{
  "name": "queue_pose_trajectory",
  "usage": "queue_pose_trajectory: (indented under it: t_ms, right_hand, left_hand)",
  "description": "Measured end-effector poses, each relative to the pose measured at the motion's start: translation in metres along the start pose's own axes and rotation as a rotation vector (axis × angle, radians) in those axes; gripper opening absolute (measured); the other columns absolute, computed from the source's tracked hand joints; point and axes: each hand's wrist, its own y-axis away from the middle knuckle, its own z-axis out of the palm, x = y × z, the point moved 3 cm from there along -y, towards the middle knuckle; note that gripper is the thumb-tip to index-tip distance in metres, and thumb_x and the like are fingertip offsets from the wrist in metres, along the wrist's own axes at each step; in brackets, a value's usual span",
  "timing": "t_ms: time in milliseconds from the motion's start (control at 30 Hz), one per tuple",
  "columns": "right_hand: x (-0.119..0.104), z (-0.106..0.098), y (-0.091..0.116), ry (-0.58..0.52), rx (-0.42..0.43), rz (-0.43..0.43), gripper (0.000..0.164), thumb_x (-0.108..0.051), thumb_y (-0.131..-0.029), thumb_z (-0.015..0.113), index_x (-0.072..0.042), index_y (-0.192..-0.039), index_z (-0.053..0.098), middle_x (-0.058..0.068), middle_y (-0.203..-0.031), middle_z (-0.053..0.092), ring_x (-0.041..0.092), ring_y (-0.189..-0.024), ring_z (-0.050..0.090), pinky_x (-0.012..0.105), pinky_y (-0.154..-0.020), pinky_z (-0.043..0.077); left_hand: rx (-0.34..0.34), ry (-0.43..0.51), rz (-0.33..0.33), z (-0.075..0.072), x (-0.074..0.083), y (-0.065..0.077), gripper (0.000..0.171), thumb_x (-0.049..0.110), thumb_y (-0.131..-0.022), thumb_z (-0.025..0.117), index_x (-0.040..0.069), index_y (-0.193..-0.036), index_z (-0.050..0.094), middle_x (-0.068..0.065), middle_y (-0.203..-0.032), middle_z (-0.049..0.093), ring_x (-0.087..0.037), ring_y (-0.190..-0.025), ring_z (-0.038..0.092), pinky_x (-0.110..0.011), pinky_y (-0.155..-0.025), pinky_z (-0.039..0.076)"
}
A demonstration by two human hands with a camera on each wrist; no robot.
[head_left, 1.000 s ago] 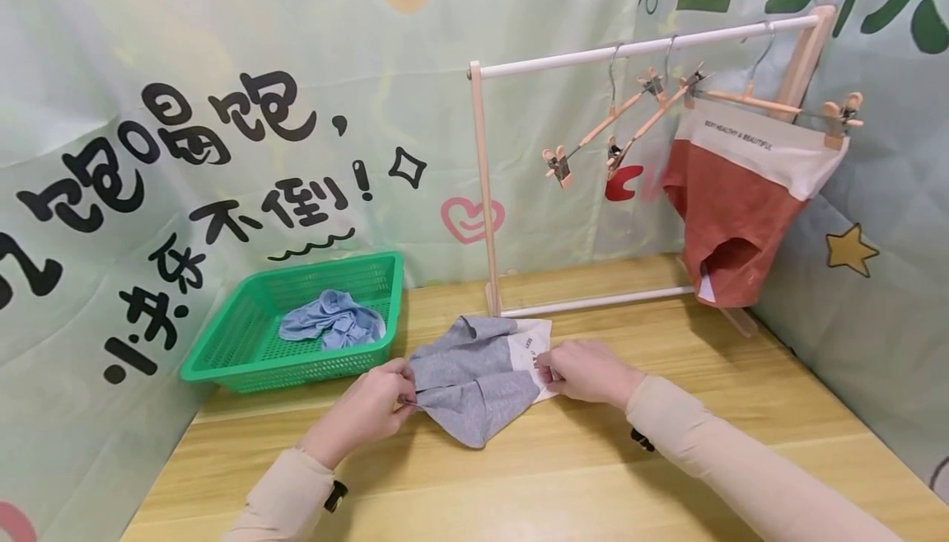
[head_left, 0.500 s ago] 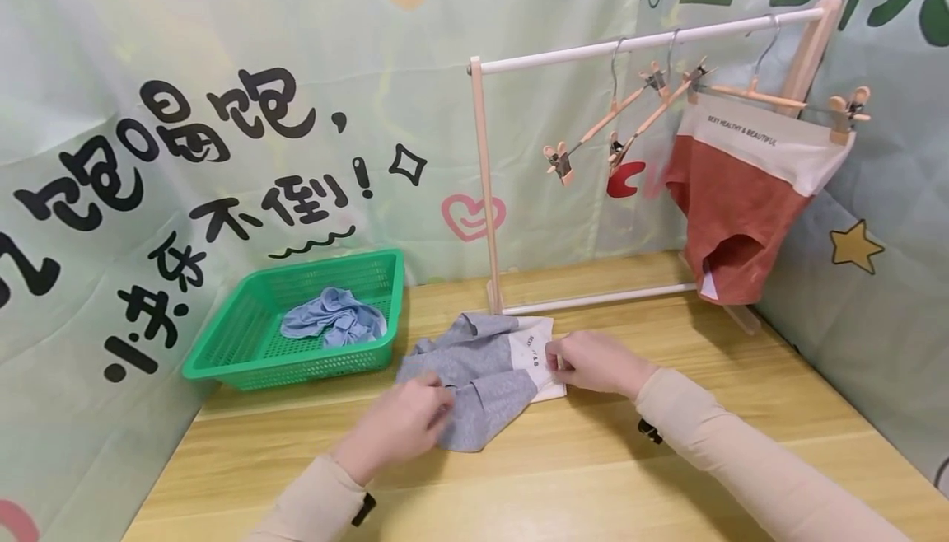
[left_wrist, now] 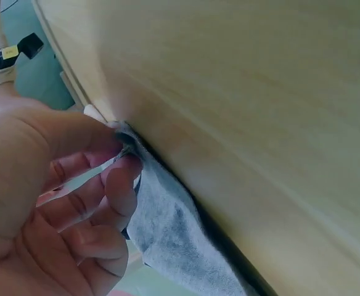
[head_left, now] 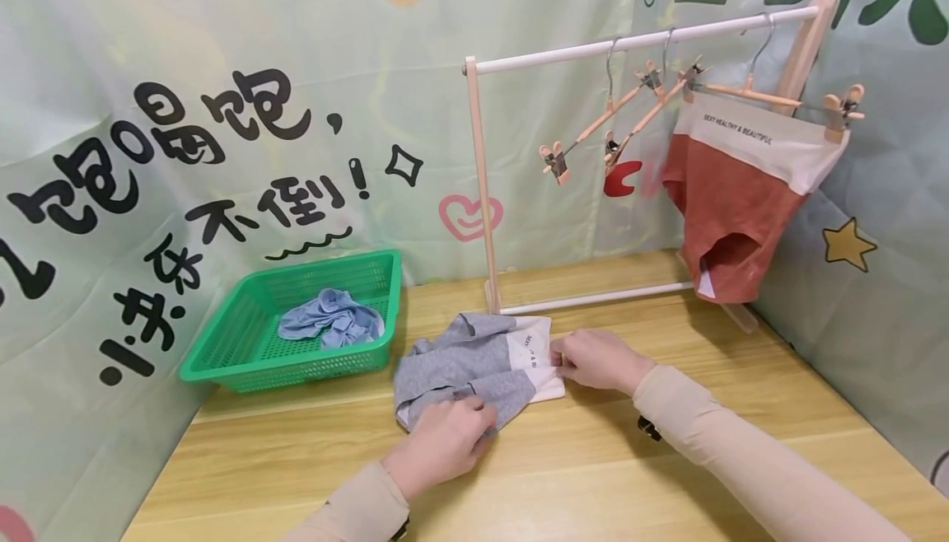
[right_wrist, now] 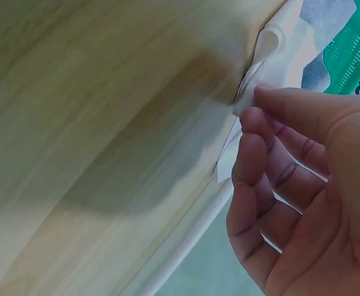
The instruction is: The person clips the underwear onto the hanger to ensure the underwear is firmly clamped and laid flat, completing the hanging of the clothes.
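Note:
A pair of grey underpants [head_left: 460,361] with a white printed waistband [head_left: 530,352] lies on the wooden table, waistband to the right. My left hand [head_left: 445,439] pinches the near edge of the grey fabric [left_wrist: 174,228] between thumb and forefinger, as the left wrist view shows. At the waistband, my right hand [head_left: 600,361] pinches the white cloth [right_wrist: 272,61] between thumb and fingertip. Part of the near edge is hidden behind the left hand in the head view.
A green basket [head_left: 222,320] holding crumpled blue cloth [head_left: 334,318] stands at the back left. Behind the underpants, a rack [head_left: 480,188] carries clip hangers [head_left: 604,120] and red-brown underpants [head_left: 734,188] clipped at the right. A printed curtain backs the table [head_left: 593,484].
My left hand has let go of the left end of the grey underpants, moved right and nearer, and pinched their near edge. The right hand has shifted slightly right, still on the waistband.

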Motion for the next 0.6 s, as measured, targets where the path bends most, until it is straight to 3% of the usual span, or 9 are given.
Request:
queue_pose_trajectory:
  t_ms: [67, 167, 300, 400, 500, 600]
  right_hand:
    - [0.0, 0.0, 0.001, -0.004, 0.002, -0.003, 0.021, -0.016, -0.093, 0.083, -0.024, -0.082, 0.067, -0.014, -0.07, 0.058, 0.001, -0.064, 0.049, 0.026, -0.061, 0.045]
    - [-0.001, -0.003, 0.003, -0.042, -0.01, -0.006, 0.023, -0.018, -0.093, 0.083, -0.024, -0.081, 0.065, -0.014, -0.069, 0.056, 0.002, -0.063, 0.048, 0.024, -0.059, 0.042]
    - [-0.006, -0.016, 0.01, -0.127, -0.032, -0.024, 0.022, -0.021, -0.093, 0.084, -0.024, -0.081, 0.065, -0.014, -0.068, 0.055, 0.001, -0.062, 0.047, 0.023, -0.057, 0.04]
    - [-0.015, -0.028, 0.019, -0.186, -0.065, -0.062, 0.023, -0.021, -0.091, 0.085, -0.026, -0.079, 0.066, -0.015, -0.066, 0.054, -0.001, -0.06, 0.046, 0.021, -0.057, 0.04]
    - [-0.027, -0.034, 0.03, -0.296, -0.16, -0.097, 0.023, -0.019, -0.089, 0.086, -0.026, -0.077, 0.068, -0.016, -0.064, 0.054, -0.003, -0.059, 0.045, 0.019, -0.056, 0.039]
    - [-0.039, -0.033, 0.04, -0.43, -0.289, -0.11, 0.02, -0.018, -0.087, 0.088, -0.024, -0.077, 0.071, -0.017, -0.064, 0.056, -0.005, -0.058, 0.046, 0.017, -0.056, 0.04]
  left_hand:
    - [-0.014, 0.033, -0.008, 0.001, -0.001, 0.0, 0.022, 0.016, -0.087, 0.083, 0.023, -0.083, 0.063, 0.008, -0.081, 0.062, -0.016, -0.062, 0.065, -0.029, -0.046, 0.043]
    - [-0.021, 0.167, -0.021, -0.002, -0.006, -0.001, 0.026, 0.006, -0.079, 0.081, 0.022, -0.077, 0.061, 0.01, -0.076, 0.059, -0.007, -0.064, 0.058, -0.022, -0.051, 0.042]
    - [-0.062, 0.486, -0.061, -0.017, -0.016, 0.001, 0.025, -0.003, -0.075, 0.074, 0.019, -0.076, 0.063, 0.013, -0.072, 0.058, 0.002, -0.063, 0.05, -0.015, -0.057, 0.045]
    - [-0.141, 0.672, -0.086, -0.031, -0.022, 0.007, 0.022, -0.003, -0.078, 0.071, 0.018, -0.08, 0.066, 0.015, -0.071, 0.057, 0.006, -0.061, 0.049, -0.016, -0.058, 0.048]
    - [-0.243, 0.758, -0.056, -0.042, -0.026, 0.017, 0.019, -0.001, -0.08, 0.069, 0.017, -0.085, 0.066, 0.016, -0.07, 0.055, 0.008, -0.059, 0.049, -0.016, -0.058, 0.047]
    - [-0.334, 0.765, 0.029, -0.047, -0.028, 0.028, 0.02, -0.002, -0.08, 0.07, 0.016, -0.088, 0.067, 0.017, -0.07, 0.056, 0.01, -0.06, 0.048, -0.013, -0.059, 0.047]
